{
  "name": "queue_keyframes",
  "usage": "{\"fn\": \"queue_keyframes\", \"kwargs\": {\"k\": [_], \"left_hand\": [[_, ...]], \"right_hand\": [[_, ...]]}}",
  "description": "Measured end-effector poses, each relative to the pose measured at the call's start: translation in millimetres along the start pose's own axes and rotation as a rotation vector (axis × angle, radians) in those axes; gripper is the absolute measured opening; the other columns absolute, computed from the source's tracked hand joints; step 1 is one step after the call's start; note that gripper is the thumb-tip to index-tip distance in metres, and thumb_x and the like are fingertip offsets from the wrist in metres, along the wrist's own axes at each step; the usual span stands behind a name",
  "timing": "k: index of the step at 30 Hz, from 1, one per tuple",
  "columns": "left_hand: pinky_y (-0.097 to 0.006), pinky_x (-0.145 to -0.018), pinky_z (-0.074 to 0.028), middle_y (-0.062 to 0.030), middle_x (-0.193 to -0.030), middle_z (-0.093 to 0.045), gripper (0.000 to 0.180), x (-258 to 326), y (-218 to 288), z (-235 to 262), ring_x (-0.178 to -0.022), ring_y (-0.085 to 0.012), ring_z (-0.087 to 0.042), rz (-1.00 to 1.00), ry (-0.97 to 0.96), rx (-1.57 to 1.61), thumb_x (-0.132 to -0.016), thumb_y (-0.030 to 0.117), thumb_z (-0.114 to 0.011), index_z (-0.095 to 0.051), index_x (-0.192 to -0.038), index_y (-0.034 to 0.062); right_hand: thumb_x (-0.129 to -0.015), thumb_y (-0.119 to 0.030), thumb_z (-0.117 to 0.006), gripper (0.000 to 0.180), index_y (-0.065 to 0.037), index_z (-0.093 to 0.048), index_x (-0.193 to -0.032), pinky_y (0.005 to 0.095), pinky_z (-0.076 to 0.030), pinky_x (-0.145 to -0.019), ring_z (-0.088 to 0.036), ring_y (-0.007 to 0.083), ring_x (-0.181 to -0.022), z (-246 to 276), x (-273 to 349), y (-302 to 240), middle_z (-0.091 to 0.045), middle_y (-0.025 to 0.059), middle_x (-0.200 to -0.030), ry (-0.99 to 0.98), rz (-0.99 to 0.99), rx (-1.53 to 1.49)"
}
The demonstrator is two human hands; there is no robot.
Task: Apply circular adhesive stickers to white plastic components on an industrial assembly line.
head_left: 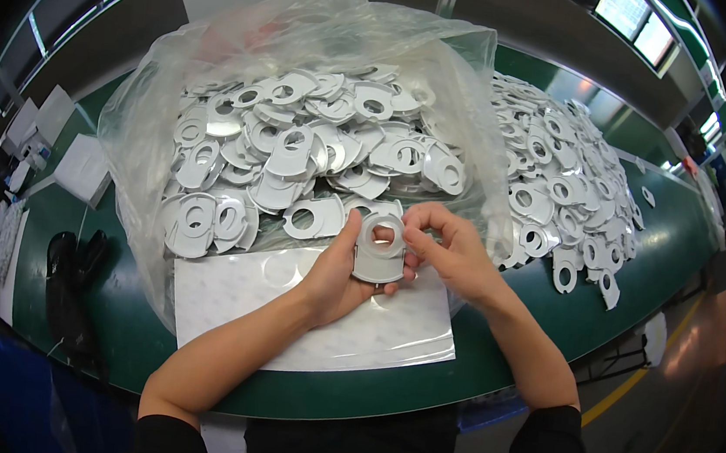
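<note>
A grey-white flat plastic part (378, 267) with a round hole near its top rests in my left hand (339, 268), thumb along its left edge and fingers behind it. My right hand (455, 251) pinches at the part's upper right edge, thumb and forefinger close together by the ring. Whether a separate thin piece is between those fingertips cannot be made out. Just beyond my hands, a heap of similar plastic parts (291, 151) lies in a large clear plastic bag (140, 131). Beneath my wrists is a glossy white sheet (238, 302).
A second heap of similar parts (559, 189) spreads over the green table (664, 229) at the right. On the left stand a white box (83, 166) and a black object (68, 294) whose kind is unclear. The table's curved front edge runs close to my body.
</note>
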State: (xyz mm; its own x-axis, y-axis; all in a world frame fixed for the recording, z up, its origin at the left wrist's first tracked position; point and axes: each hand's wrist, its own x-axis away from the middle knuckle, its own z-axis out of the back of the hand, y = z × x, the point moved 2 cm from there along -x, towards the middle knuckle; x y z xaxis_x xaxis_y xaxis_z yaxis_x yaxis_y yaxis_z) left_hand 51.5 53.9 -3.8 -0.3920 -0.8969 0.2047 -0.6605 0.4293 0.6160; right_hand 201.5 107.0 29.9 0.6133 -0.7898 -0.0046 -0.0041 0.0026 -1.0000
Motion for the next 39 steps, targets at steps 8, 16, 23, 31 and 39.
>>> {"fn": "queue_keyframes", "kwargs": {"k": [8, 16, 23, 31, 39], "left_hand": [[-0.029, -0.061, -0.044, -0.0150, -0.092, -0.060, 0.059, 5.6, 1.9, -5.3, -0.083, -0.0230, -0.060, 0.036, 0.049, 0.018, -0.095, 0.059, -0.017, -0.046, -0.106, 0.0099], [-0.028, -0.048, -0.040, -0.0136, -0.076, -0.060, 0.042, 12.1, -2.2, -5.3, -0.066, -0.0243, -0.059, -0.002, 0.113, -0.149, -0.094, 0.050, -0.036, -0.047, -0.099, 0.0098], [-0.030, -0.056, -0.043, -0.0154, -0.083, -0.060, 0.051, 10.9, -1.1, -7.9, -0.074, -0.0237, -0.059, -0.033, 0.124, -0.187, -0.090, 0.041, -0.037, -0.047, -0.118, 0.0001], [-0.029, -0.058, -0.043, -0.0131, -0.085, -0.061, 0.076, 15.2, -7.6, -3.6, -0.076, -0.0213, -0.060, -0.082, -0.047, -0.102, -0.092, 0.063, -0.015, -0.050, -0.113, 0.0001], [-0.028, -0.057, -0.043, -0.0127, -0.083, -0.061, 0.073, 13.8, -5.8, -3.8, -0.074, -0.0206, -0.060, -0.094, -0.040, -0.132, -0.092, 0.063, -0.017, -0.051, -0.111, 0.0010]], "right_hand": [[-0.093, -0.025, -0.055, 0.023, -0.004, -0.059, -0.102, 0.0212, -0.042, -0.067, -0.050, 0.0054, -0.084, 15.1, -2.1, 2.5, -0.056, -0.0008, -0.090, 0.134, 0.011, -0.104], [-0.094, -0.024, -0.055, 0.023, -0.003, -0.058, -0.101, 0.0208, -0.042, -0.066, -0.050, 0.0055, -0.081, 18.0, -2.6, 1.7, -0.056, -0.0006, -0.088, 0.151, 0.010, -0.164], [-0.094, -0.022, -0.054, 0.021, -0.003, -0.058, -0.101, 0.0210, -0.042, -0.066, -0.049, 0.0058, -0.080, 22.1, -4.5, 0.4, -0.055, -0.0005, -0.088, 0.170, 0.020, -0.149], [-0.094, -0.021, -0.054, 0.018, -0.004, -0.059, -0.096, 0.0201, -0.041, -0.064, -0.048, 0.0050, -0.076, 20.1, 1.0, -4.0, -0.054, -0.0013, -0.085, 0.231, 0.041, -0.201], [-0.096, -0.022, -0.051, 0.019, -0.004, -0.058, -0.098, 0.0211, -0.041, -0.064, -0.049, 0.0053, -0.080, 21.5, 0.8, -6.1, -0.055, -0.0011, -0.091, 0.227, 0.059, -0.199]]}}
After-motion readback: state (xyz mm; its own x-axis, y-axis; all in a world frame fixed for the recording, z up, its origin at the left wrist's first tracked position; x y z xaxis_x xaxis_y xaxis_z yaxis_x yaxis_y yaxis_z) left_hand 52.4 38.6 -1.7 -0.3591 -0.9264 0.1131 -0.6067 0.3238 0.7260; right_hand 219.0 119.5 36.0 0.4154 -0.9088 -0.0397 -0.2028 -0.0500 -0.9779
